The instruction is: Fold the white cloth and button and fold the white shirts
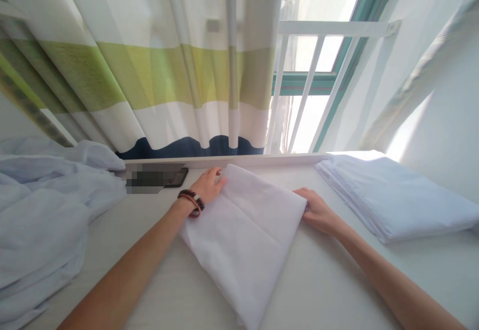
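Note:
A folded white cloth [250, 225] lies at a slant on the white surface in front of me, one corner pointing toward me. My left hand [208, 186], with beaded bracelets [192, 201] at the wrist, holds its far left edge, the thumb near the top corner. On the other side, my right hand [316, 211] pinches the right corner between thumb and fingers. Some of the right fingers are hidden behind the fabric.
Rumpled white fabric [41, 220] is heaped at the left. A dark phone [182, 177], partly blurred out, lies beside it. Folded white cloths [404, 198] are stacked at the right. White railing bars [306, 93] and a striped curtain [164, 76] stand behind the raised edge [262, 159].

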The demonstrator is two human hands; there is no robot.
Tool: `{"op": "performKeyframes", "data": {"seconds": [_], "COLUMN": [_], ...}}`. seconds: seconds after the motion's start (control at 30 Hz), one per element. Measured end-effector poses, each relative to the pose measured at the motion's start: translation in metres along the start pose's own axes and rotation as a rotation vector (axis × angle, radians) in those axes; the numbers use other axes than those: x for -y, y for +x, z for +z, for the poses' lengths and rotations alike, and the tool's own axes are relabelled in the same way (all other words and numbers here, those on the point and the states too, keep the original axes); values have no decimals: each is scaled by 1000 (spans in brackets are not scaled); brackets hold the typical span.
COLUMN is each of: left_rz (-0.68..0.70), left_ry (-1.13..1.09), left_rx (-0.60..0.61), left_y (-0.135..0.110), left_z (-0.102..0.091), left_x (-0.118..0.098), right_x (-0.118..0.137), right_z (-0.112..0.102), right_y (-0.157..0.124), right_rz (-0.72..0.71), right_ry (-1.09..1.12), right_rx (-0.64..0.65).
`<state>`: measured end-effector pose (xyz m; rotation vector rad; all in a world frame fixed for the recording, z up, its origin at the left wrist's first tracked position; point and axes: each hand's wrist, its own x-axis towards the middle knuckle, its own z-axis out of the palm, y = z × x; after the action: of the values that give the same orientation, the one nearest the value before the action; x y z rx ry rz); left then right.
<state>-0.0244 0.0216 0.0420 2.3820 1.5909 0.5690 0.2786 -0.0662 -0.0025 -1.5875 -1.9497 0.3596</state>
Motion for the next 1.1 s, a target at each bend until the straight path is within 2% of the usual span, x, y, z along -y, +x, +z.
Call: {"op": "performKeyframes", "data": {"seconds": [0.1, 0.23, 0.33, 0.47, 0.57, 0.67, 0.8, 0.87, 1.1], "left_rz": [-30, -89, -89, -57, -12, 58, 108, 125, 128], "left_ry": [-61, -140, -217, -440, -506, -493, -414, -399, -628], "left_rx": [77, 186, 308, 511, 490, 433, 201, 137, 329], "left_y": [7, -7, -23, -37, -37, -32, -21, -15, -5], "left_z": [6, 7, 1, -13, -18, -10, 7, 12, 9], "left_x": [4, 10, 13, 18, 23, 25, 25, 23, 17], "right_x": [-1, -6, -14, -19, -19, -20, -20, -19, -15], "right_z": [-2, -7, -10, -13, -12, -9, -11, -15, -19], "right_y": [0, 0, 2, 7, 8, 7, 5, 5, 19], "right_rz": [-2, 23, 51, 100, 113, 90, 62, 39, 24], "right_ry": [120, 345, 443, 523, 519, 491, 500, 492, 483], "right_rx": [54, 26, 66, 170, 147, 103, 151, 198, 243]}}
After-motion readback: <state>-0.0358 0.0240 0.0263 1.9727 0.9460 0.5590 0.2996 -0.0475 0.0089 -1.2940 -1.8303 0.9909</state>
